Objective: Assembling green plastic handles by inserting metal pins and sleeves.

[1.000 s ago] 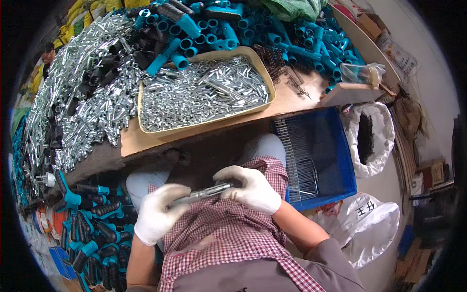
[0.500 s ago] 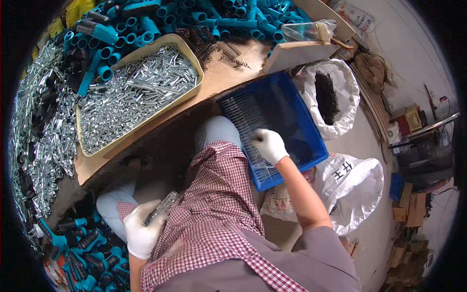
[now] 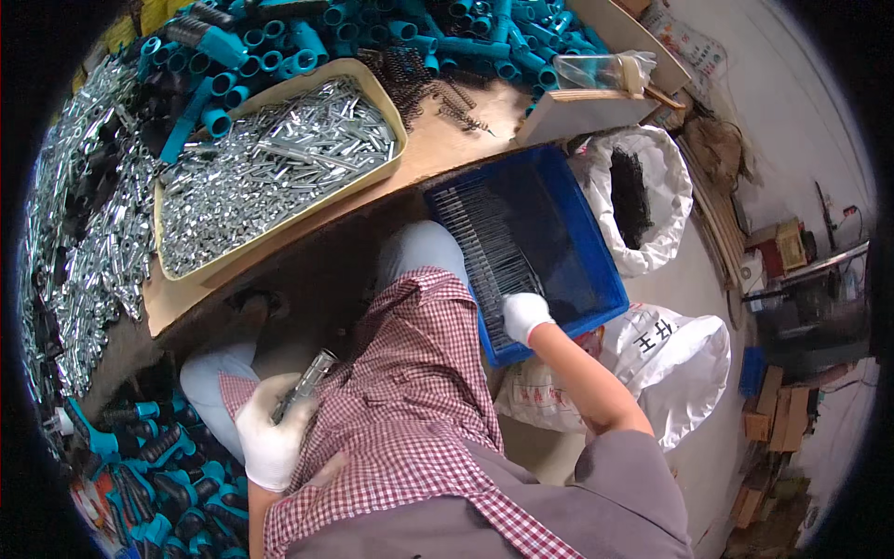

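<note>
My left hand [image 3: 272, 433], in a white glove, is closed around a short shiny metal tube [image 3: 305, 382] that points up and away above the checked apron on my lap. My gloved right hand [image 3: 527, 318] is down inside a blue plastic tray [image 3: 605, 307], near its front end. Its fingers are curled in among a row of thin metal rods [image 3: 480, 238] along the tray's left side. The fingertips are hidden, so what they pinch, if anything, does not show.
A cream tray [image 3: 396, 154] of small metal pieces lies on the wooden bench [image 3: 438, 149], with teal tubes [image 3: 466, 47] and dark springs [image 3: 456, 102] behind. Teal-and-black handles [image 3: 177, 484] are heaped low left. White sacks [image 3: 675, 363] stand right of the blue tray.
My right hand has moved toward me along the row of rods, to the near end of the blue tray. The metal tube in my left hand has tilted up and shows more.
</note>
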`<state>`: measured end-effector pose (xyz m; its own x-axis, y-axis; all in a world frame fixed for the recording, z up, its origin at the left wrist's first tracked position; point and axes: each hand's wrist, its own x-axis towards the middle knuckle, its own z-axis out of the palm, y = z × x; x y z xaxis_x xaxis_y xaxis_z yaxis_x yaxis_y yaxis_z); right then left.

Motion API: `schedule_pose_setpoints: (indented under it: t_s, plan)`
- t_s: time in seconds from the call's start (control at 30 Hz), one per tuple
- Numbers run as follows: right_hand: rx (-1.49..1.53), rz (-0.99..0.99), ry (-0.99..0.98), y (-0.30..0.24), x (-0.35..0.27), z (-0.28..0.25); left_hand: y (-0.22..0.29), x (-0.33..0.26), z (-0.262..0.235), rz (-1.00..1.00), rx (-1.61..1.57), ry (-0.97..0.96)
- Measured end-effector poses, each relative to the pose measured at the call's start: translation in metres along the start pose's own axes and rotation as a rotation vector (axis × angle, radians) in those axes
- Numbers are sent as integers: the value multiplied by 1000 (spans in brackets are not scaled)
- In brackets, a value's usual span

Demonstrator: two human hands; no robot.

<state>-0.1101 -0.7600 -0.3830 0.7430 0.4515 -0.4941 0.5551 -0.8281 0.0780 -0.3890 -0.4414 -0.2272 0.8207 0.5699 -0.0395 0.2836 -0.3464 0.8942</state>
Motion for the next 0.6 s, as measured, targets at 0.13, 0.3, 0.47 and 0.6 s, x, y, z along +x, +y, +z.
schedule_pose_setpoints:
  t_s: [0.13, 0.3, 0.47, 0.6]
  plan:
    - [487, 41, 673, 1, -23, -80, 11, 5, -8, -109, -60, -48]
    - [1728, -379, 167, -98, -57, -165, 7, 5, -15, -114, 81, -97]
    - [2029, -746, -508, -201, -71, -151, 16, 2, -20, -27, -171, 127]
    - [1894, -751, -628, -235, -76, -157, 17, -12, -44, 11, -206, 298]
